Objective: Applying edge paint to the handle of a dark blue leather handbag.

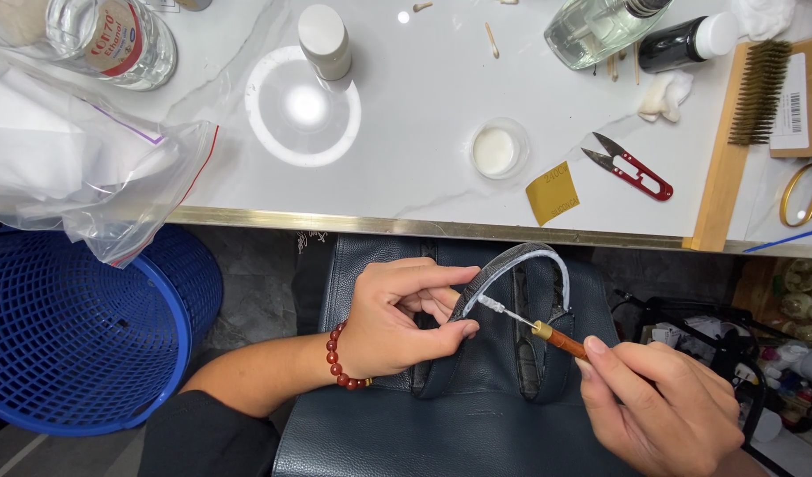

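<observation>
One dark blue leather bag [477,389] lies on the person's lap just below the brass-edged rim of the white marble table [424,106], and everything else is placed from it. Its single curved handle [521,261] arches up over the bag's top edge. The left hand [393,322], wearing one red bead bracelet [340,358], is closed on the handle's left end, thumb and fingers pinching it. The right hand [662,402], at the bag's lower right, grips one wooden-handled tool [552,334] whose thin metal tip touches the handle's pale edge.

Left of the bag stands one blue mesh basket [79,336], with one clear plastic bag [70,168] hanging over it. Above the bag, on the table, lie one red thread snip [631,168], one yellow square piece [552,193], one small round dish [497,150], one wire brush [759,93] and three bottles.
</observation>
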